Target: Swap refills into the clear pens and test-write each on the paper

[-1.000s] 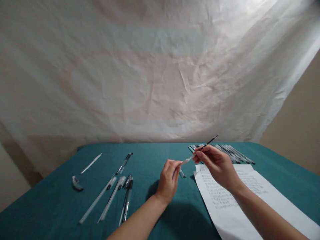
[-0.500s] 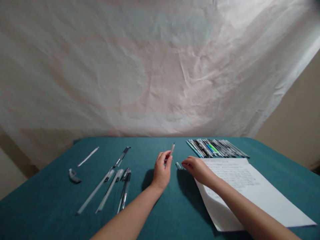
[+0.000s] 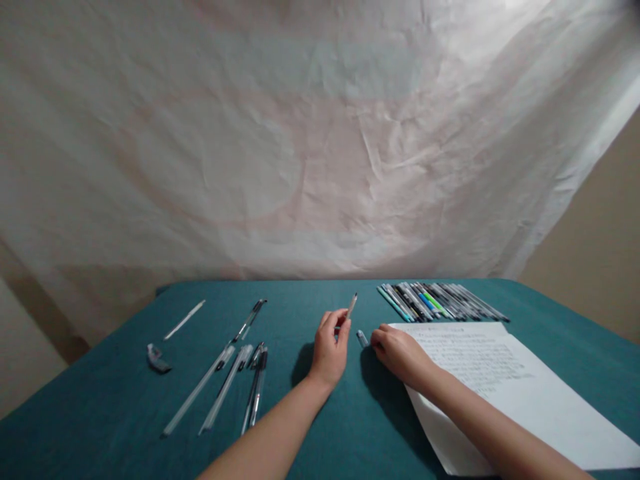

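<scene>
A slim pen (image 3: 353,305), clear with a dark tip, points upward from my left hand (image 3: 331,350), pinched between thumb and fingers. Most of its length is hidden by the hand. My right hand (image 3: 400,350) rests low at the left edge of the written sheet of paper (image 3: 540,407), fingers curled together. Whatever they may hold does not show. Just left of those fingertips lies a small clear pen cap (image 3: 362,339) on the teal cloth; whether the fingers touch it I cannot tell.
Clear pen barrels (image 3: 197,400) and black pen parts (image 3: 257,387) lie at left. Behind them are a thin white stick (image 3: 185,320) and a crumpled grey piece (image 3: 158,360). A row of many pens (image 3: 440,302) spans the back right. A pale sheet (image 3: 320,147) hangs behind the table.
The whole view has shifted slightly, moving things down and to the right. My right fingers have curled in more tightly near the cap. My left hand still holds the pen.
</scene>
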### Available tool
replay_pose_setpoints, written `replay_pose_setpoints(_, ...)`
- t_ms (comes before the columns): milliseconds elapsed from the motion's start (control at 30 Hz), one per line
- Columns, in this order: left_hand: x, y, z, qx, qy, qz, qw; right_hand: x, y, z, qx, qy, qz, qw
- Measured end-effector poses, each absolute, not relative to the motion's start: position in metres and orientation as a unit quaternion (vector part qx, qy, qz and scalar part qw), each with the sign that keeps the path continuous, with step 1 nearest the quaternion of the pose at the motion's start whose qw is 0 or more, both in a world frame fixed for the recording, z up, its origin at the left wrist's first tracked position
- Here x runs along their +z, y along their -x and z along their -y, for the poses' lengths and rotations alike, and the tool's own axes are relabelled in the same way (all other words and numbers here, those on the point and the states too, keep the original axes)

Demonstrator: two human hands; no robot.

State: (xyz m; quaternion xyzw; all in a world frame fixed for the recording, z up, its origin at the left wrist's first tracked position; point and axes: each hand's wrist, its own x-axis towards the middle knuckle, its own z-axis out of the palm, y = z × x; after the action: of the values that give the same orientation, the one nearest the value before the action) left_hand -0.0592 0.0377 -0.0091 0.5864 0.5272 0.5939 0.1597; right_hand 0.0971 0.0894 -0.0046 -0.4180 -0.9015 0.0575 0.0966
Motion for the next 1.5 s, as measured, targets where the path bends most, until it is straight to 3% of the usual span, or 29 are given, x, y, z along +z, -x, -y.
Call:
replay_pose_setpoints(133, -0.008, 0.059, -0.037, 0.579, -0.606, -0.526, 0.144, -0.002, -0.097, -0.088, 0.07, 0.428, 0.893, 0.12)
replay_pose_setpoints(367, -0.006, 0.056, -0.033, 0.554, -0.643, -0.512, 0.133, 0.042, -0.114, -0.102, 0.299, 0.353, 0.803, 0.375)
replay_pose_setpoints(500, -0.006, 0.053, -0.031, 0.539, -0.663, -0.502, 0.135, 0.061, -0.119, -0.097, 0.414, 0.328, 0.719, 0.451)
replay_pose_setpoints(1500, -0.002, 0.049, -0.027, 0.544, -0.676, -0.48, 0.127, 0.044, -0.106, -0.091, 0.462, 0.318, 0.713, 0.422)
